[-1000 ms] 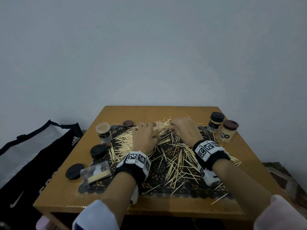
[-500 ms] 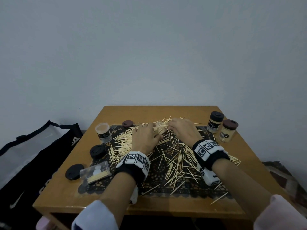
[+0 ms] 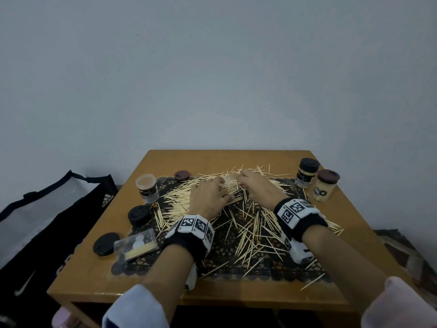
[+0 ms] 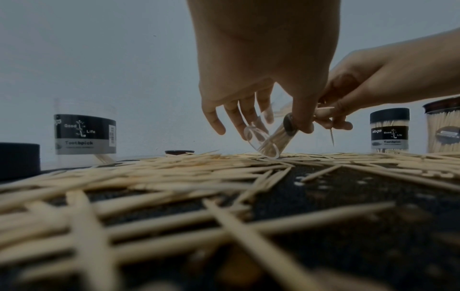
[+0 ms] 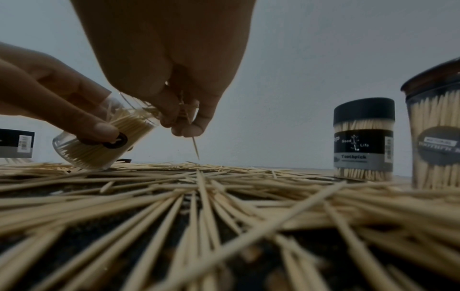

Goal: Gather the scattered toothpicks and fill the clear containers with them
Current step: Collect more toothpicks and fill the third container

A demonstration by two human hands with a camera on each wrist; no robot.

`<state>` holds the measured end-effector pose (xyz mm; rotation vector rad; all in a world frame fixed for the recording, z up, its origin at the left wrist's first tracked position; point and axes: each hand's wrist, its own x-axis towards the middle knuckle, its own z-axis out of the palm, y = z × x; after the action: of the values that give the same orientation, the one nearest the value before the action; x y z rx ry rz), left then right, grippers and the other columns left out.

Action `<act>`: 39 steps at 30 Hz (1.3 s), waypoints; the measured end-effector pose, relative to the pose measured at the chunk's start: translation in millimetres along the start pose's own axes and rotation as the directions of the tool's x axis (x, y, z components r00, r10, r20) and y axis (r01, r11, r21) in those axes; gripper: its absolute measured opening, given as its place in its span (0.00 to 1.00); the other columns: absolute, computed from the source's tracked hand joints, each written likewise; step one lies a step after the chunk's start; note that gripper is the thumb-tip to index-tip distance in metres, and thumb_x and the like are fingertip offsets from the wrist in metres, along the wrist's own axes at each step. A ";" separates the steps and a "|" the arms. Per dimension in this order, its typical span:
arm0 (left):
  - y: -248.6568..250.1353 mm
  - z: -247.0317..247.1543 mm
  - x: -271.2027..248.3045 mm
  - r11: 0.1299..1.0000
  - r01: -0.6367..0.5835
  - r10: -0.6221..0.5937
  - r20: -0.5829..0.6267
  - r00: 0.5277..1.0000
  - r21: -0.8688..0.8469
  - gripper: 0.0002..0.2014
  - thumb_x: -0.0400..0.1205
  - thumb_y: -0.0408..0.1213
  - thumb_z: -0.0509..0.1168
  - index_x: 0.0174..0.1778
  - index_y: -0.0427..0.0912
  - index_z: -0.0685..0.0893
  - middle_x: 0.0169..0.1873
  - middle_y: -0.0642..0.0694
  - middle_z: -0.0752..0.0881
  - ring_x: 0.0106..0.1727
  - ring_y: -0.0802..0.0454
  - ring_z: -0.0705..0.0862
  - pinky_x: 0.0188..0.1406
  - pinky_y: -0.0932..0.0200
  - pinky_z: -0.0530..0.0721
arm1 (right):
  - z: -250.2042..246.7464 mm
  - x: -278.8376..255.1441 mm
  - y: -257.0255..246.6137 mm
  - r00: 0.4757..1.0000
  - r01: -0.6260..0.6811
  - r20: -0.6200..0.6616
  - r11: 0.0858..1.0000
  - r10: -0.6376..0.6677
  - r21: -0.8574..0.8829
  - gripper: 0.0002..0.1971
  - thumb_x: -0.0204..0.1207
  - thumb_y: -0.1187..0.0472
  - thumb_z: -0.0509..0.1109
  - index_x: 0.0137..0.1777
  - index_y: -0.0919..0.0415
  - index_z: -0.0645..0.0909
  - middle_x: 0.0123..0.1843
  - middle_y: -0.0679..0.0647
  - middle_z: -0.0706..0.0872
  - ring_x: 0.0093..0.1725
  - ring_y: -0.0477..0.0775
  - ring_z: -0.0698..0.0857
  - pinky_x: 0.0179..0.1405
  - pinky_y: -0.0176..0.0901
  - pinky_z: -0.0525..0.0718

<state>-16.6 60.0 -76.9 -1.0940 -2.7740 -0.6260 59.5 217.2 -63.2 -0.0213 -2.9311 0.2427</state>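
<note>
Toothpicks (image 3: 250, 230) lie scattered over a black lace mat (image 3: 222, 254) on the wooden table (image 3: 94, 280). My left hand (image 3: 208, 197) grips a clear container (image 5: 99, 145) tilted with its mouth toward the right, partly full of toothpicks; the same container (image 4: 268, 141) rests its base on the pile. My right hand (image 3: 250, 185) pinches a small bunch of toothpicks (image 5: 189, 118) at the container's mouth, one (image 5: 195, 146) hanging down. The hands hide the container in the head view.
An open, nearly empty container (image 3: 147, 187) stands at the left, with a brown lid (image 3: 181, 175) and two black lids (image 3: 139, 214) (image 3: 106, 244) nearby. A clear flat box (image 3: 136, 243) lies front left. Two capped full containers (image 3: 306, 172) (image 3: 326, 185) stand at the right. Bags (image 3: 47, 233) sit left of the table.
Both hands stayed together at the far middle of the mat, shifting only slightly; the right hand's fingers worked at the container's mouth.
</note>
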 end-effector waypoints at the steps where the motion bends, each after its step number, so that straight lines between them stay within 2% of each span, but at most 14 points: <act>1: -0.8 0.6 0.5 1.000 -0.001 0.001 0.002 1.000 -0.008 0.27 0.78 0.59 0.69 0.68 0.48 0.77 0.62 0.49 0.86 0.65 0.48 0.81 0.69 0.44 0.74 | 0.5 0.4 1.1 0.999 0.006 -0.031 1.000 -0.005 0.011 0.31 0.78 0.77 0.61 0.81 0.60 0.64 0.58 0.56 0.78 0.48 0.49 0.73 0.50 0.39 0.77; 5: -2.2 3.0 1.4 1.000 -0.005 0.005 0.014 1.000 -0.029 0.27 0.77 0.60 0.70 0.67 0.49 0.78 0.60 0.50 0.87 0.64 0.49 0.82 0.69 0.42 0.75 | -1.9 -0.5 2.1 0.987 0.043 -0.155 0.996 -0.031 0.078 0.27 0.76 0.78 0.65 0.75 0.62 0.75 0.59 0.58 0.83 0.57 0.57 0.81 0.58 0.42 0.77; 9: -4.1 4.1 1.8 1.000 -0.010 0.011 0.023 1.000 -0.026 0.27 0.77 0.60 0.70 0.67 0.50 0.78 0.60 0.50 0.86 0.65 0.49 0.80 0.70 0.42 0.73 | -6.0 -3.0 -0.4 0.970 0.078 -0.237 0.991 -0.051 0.108 0.28 0.71 0.81 0.65 0.70 0.62 0.79 0.56 0.55 0.83 0.54 0.53 0.81 0.57 0.41 0.79; 12: -3.3 4.0 2.4 1.000 -0.021 0.021 0.027 0.999 -0.015 0.27 0.77 0.61 0.69 0.67 0.50 0.77 0.60 0.50 0.86 0.65 0.49 0.80 0.69 0.44 0.72 | -7.2 -2.9 -2.3 0.961 0.113 -0.265 0.985 -0.075 0.133 0.31 0.67 0.84 0.63 0.69 0.61 0.79 0.54 0.50 0.82 0.51 0.44 0.77 0.53 0.34 0.78; 16: -2.6 4.8 3.1 0.999 -0.045 0.046 0.053 0.998 -0.020 0.27 0.77 0.61 0.68 0.67 0.50 0.77 0.59 0.51 0.87 0.63 0.49 0.81 0.67 0.46 0.73 | -9.2 -4.4 -4.7 0.959 0.140 -0.269 0.977 -0.094 0.159 0.34 0.65 0.84 0.63 0.70 0.60 0.78 0.55 0.52 0.83 0.51 0.48 0.81 0.50 0.38 0.81; 18: -1.9 5.4 3.0 0.997 -0.067 0.071 0.074 0.995 -0.049 0.28 0.77 0.61 0.69 0.67 0.49 0.77 0.58 0.51 0.87 0.61 0.49 0.82 0.66 0.47 0.74 | -9.3 -5.3 -4.6 0.960 0.127 -0.267 0.979 -0.082 0.156 0.32 0.68 0.81 0.65 0.71 0.59 0.77 0.57 0.52 0.83 0.51 0.48 0.81 0.49 0.36 0.81; 22: 0.2 4.3 1.8 0.995 -0.087 0.091 0.085 0.992 -0.058 0.28 0.77 0.61 0.69 0.67 0.48 0.77 0.57 0.51 0.87 0.58 0.50 0.82 0.64 0.48 0.75 | -8.4 -6.0 -4.2 0.951 0.076 -0.305 0.993 -0.045 0.090 0.23 0.76 0.65 0.71 0.71 0.54 0.77 0.59 0.49 0.83 0.51 0.47 0.82 0.47 0.37 0.82; 24: -0.6 4.1 1.7 0.995 -0.076 0.080 0.074 0.994 -0.059 0.28 0.77 0.61 0.69 0.67 0.48 0.78 0.57 0.51 0.87 0.59 0.49 0.83 0.64 0.47 0.76 | -7.1 -5.0 -3.0 0.949 0.050 -0.315 0.995 -0.019 0.091 0.20 0.77 0.64 0.72 0.69 0.54 0.79 0.58 0.48 0.83 0.49 0.45 0.81 0.47 0.33 0.78; 27: -1.0 3.3 1.8 0.997 -0.054 0.057 0.050 0.997 -0.057 0.28 0.77 0.62 0.69 0.66 0.48 0.78 0.56 0.51 0.88 0.58 0.49 0.83 0.62 0.47 0.78 | -4.9 -3.0 -1.4 0.947 0.040 -0.321 0.992 0.000 0.119 0.15 0.77 0.67 0.70 0.63 0.59 0.82 0.54 0.51 0.85 0.48 0.44 0.80 0.50 0.29 0.73; 29: -0.4 2.4 1.5 0.998 -0.044 0.046 0.036 0.998 -0.050 0.27 0.77 0.61 0.69 0.66 0.48 0.78 0.55 0.51 0.87 0.58 0.48 0.83 0.61 0.46 0.79 | -5.1 -2.4 -0.8 0.945 0.060 -0.328 0.991 -0.017 0.122 0.12 0.76 0.71 0.70 0.58 0.62 0.85 0.52 0.53 0.87 0.49 0.50 0.84 0.51 0.34 0.78; 31: 0.5 1.8 0.6 0.998 -0.043 0.044 0.026 0.999 -0.050 0.27 0.77 0.61 0.69 0.66 0.48 0.78 0.55 0.51 0.87 0.57 0.49 0.84 0.61 0.45 0.80 | -5.9 -2.5 -1.5 0.945 0.077 -0.326 0.990 -0.035 0.118 0.11 0.75 0.73 0.69 0.54 0.64 0.87 0.50 0.54 0.88 0.48 0.54 0.86 0.51 0.44 0.83; 33: 1.5 1.2 -0.3 0.998 -0.045 0.046 0.021 0.999 -0.051 0.27 0.77 0.61 0.69 0.66 0.47 0.79 0.55 0.51 0.88 0.56 0.49 0.84 0.60 0.45 0.81 | -6.6 -2.8 -2.9 0.947 0.076 -0.320 0.992 -0.041 0.098 0.09 0.77 0.71 0.69 0.52 0.63 0.88 0.48 0.54 0.89 0.47 0.55 0.86 0.49 0.49 0.85; 36: 2.4 -0.2 -0.8 0.998 -0.027 0.028 0.017 0.999 -0.054 0.27 0.77 0.61 0.68 0.65 0.47 0.79 0.56 0.50 0.88 0.57 0.49 0.84 0.60 0.45 0.81 | -6.6 -3.3 -4.4 0.950 0.052 -0.310 0.997 -0.033 0.054 0.13 0.77 0.72 0.67 0.56 0.60 0.88 0.49 0.52 0.87 0.46 0.54 0.84 0.44 0.50 0.86; 39: 2.8 -2.4 -1.1 0.999 -0.006 0.006 0.007 1.000 -0.043 0.28 0.77 0.62 0.68 0.65 0.47 0.78 0.56 0.49 0.88 0.57 0.48 0.84 0.60 0.45 0.81 | -8.6 -3.7 -5.1 0.950 -0.011 -0.312 0.999 0.024 0.043 0.18 0.75 0.76 0.66 0.61 0.59 0.85 0.54 0.52 0.86 0.50 0.53 0.84 0.47 0.48 0.86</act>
<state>-14.0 60.1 -74.1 -1.1143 -2.7749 -0.6853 64.9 213.5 -54.8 -0.0732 -2.6104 0.2739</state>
